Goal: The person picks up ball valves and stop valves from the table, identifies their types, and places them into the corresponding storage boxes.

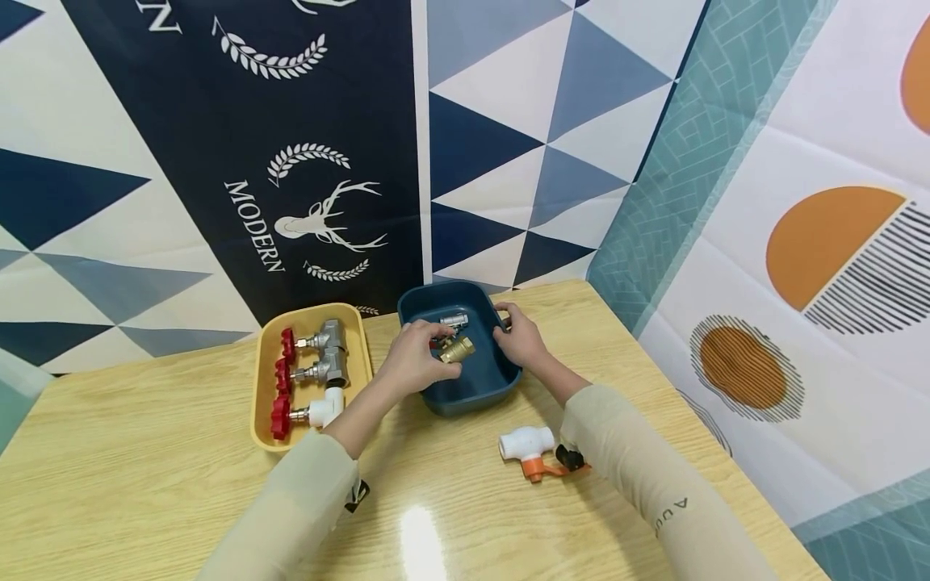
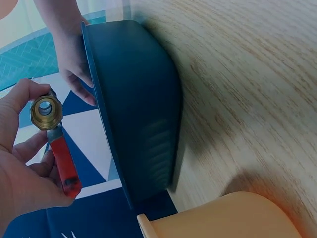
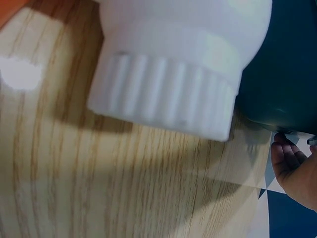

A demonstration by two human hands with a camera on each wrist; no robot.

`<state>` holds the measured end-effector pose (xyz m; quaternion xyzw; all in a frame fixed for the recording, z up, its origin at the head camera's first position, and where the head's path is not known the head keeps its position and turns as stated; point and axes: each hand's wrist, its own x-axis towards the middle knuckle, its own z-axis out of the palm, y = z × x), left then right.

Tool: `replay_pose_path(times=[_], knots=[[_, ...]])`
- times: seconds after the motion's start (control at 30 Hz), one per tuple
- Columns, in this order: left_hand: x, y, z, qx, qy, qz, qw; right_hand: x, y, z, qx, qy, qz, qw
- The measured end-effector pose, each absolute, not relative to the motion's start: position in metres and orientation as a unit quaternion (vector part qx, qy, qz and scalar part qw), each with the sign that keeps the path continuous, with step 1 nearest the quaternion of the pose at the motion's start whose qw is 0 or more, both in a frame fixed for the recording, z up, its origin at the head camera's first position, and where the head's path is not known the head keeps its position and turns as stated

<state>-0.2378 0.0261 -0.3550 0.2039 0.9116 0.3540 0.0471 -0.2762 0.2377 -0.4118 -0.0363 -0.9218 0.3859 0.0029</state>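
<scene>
My left hand (image 1: 421,357) holds a brass ball valve (image 1: 458,349) over the dark blue bin (image 1: 472,399). Seen from the left wrist, the valve's round threaded opening faces the camera, and its red lever handle (image 2: 64,166) hangs down by the curled fingers. My right hand (image 1: 521,337) grips the bin's right rim, also visible from the left wrist as a hand (image 2: 72,59) at the far edge. Inside the bin lies a silver metal valve (image 1: 454,320), partly hidden by my left hand.
Left of the bin, a yellow tray (image 1: 366,339) holds several valves with red wheel handles (image 1: 280,415). A white plastic ball valve (image 1: 526,442) with an orange lever lies on the wooden table by my right forearm. A patterned wall rises behind the bins.
</scene>
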Motion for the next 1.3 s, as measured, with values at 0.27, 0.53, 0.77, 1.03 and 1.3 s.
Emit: replay_pose_path(times=[0.27, 0.53, 0.77, 1.03, 1.3], knots=[[-0.243, 0.03, -0.359, 0.196, 0.908, 0.367, 0.045, -0.275, 0.236, -0.412, -0.043, -0.921, 0.386, 0.0], [-0.248, 0.037, -0.359, 0.198, 0.905, 0.375, 0.041, -0.277, 0.237, -0.414, -0.042, -0.92, 0.389, 0.0], [-0.252, 0.045, -0.361, 0.204, 0.896, 0.392, 0.037, -0.276, 0.238, -0.413, -0.04, -0.919, 0.391, 0.0], [-0.258, 0.05, -0.364, 0.192, 0.896, 0.398, 0.036, -0.277, 0.237, -0.412, -0.039, -0.919, 0.392, 0.0], [-0.263, 0.05, -0.371, 0.175, 0.897, 0.404, 0.047, -0.277, 0.237, -0.414, -0.043, -0.92, 0.39, 0.005]])
